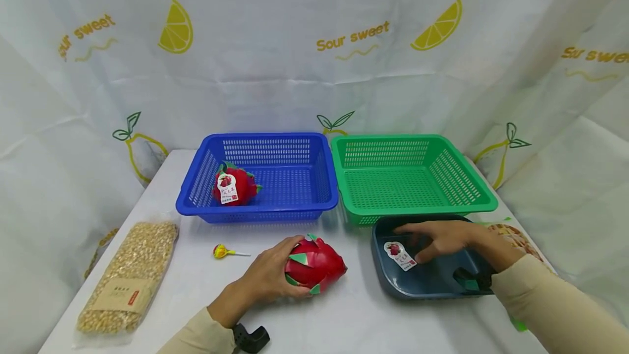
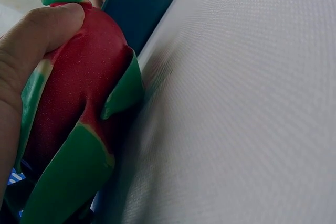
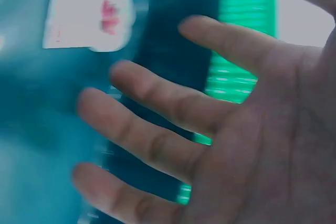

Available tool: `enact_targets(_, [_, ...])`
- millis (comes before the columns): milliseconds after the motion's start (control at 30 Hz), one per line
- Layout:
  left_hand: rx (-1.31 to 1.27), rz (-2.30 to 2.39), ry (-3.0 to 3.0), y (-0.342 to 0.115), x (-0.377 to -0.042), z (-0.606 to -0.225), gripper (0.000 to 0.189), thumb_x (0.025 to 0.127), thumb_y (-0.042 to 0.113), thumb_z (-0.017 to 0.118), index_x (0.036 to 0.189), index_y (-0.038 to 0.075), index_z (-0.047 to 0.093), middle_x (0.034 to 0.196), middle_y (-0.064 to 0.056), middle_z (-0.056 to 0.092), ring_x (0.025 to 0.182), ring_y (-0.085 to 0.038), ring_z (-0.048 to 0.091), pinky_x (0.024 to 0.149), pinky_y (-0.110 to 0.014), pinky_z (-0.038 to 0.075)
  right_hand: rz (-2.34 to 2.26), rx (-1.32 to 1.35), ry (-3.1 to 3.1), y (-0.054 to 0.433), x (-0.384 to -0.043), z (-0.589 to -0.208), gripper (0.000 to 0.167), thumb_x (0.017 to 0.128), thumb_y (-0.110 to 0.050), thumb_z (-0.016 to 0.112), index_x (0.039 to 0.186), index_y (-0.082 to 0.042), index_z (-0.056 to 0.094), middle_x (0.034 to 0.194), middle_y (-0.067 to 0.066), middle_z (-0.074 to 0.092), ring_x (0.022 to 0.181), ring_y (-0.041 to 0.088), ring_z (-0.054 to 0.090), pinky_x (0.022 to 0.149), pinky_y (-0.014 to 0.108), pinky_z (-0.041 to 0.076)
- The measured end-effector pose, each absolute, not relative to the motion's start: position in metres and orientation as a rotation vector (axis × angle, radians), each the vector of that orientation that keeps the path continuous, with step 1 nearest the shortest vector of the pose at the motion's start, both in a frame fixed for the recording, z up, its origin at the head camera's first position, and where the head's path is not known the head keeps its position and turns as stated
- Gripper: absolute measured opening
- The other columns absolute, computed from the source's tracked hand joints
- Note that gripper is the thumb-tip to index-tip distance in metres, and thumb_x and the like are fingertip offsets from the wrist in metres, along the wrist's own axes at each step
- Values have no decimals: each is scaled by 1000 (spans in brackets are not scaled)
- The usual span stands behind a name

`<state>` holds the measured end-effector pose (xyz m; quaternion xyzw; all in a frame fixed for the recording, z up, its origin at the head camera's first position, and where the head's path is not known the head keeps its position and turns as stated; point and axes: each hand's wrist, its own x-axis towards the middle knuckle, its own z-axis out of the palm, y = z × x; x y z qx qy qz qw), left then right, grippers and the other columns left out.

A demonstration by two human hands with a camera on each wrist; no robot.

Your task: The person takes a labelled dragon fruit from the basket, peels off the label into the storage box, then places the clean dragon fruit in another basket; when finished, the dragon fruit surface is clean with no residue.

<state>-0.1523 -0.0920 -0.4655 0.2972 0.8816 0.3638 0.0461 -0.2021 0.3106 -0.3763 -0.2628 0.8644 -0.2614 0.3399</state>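
My left hand (image 1: 273, 273) grips a red dragon fruit (image 1: 319, 264) with green leaf tips, low over the white table. In the left wrist view the thumb presses on the dragon fruit's (image 2: 84, 72) smooth red skin. Inside a dark blue basin (image 1: 385, 275) at the right is my right hand (image 1: 442, 238), its fingers spread and holding nothing. A white label (image 1: 399, 255) with a dragon fruit picture lies in the basin, close to the thumb. The right wrist view shows the same label (image 3: 79, 14) apart from the fingertips (image 3: 126, 72).
A blue basket (image 1: 290, 214) at the back holds another labelled dragon fruit (image 1: 238, 184). Beside it stands a green basket (image 1: 363, 212), behind the basin. A lollipop (image 1: 223, 251) and a bag of corn kernels (image 1: 130, 272) lie left. A partly hidden food package (image 1: 513, 234) lies right.
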Motion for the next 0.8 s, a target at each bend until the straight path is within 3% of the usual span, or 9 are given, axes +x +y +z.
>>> enact_targets(167, [907,1120,2689,-92,-153,-467,96,69,46,85,145,11,37,134,-2,50,117,-25,52,82,-36,54,-805,-729,2232,327,-193,-335,63,93,-20,65,146,-1,36,128,23,50,110,41,55,81,40,51])
enact_targets(300, [921,1121,2694,-92,-153,-468,96,69,46,85,144,11,37,133,-2,50,116,-24,53,81,-35,54,-879,-794,2323,347,-187,-309,56,96,-13,60,146,-2,37,129,20,51,110,29,57,80,35,52])
enact_targets(400, [922,1121,2689,-91,-152,-468,96,69,46,85,144,10,37,133,-2,51,115,-24,53,81,-34,54,-900,-796,2486,363,-184,-298,50,96,-11,59,143,-6,42,128,11,54,107,15,59,79,32,52])
enact_targets(633, [888,1100,2690,-91,-151,-466,97,69,49,83,145,11,36,132,-1,51,114,-24,54,81,-35,54,-941,-588,2906,397,-186,-298,42,95,-11,62,136,-11,52,126,-19,50,107,0,53,73,28,49])
enact_targets(700, [880,1090,2692,-90,-151,-464,97,69,50,83,145,12,36,133,-1,51,115,-23,54,81,-35,53,-969,-513,2970,404,-188,-302,43,95,-13,62,136,-11,53,128,-19,46,113,3,47,79,38,48])
enact_targets(800, [883,1072,2699,-90,-151,-463,97,69,52,82,145,13,36,133,-1,50,115,-23,54,82,-35,53,-1025,-443,3001,415,-190,-310,43,94,-14,63,136,-7,52,139,-12,39,133,21,33,89,61,37])
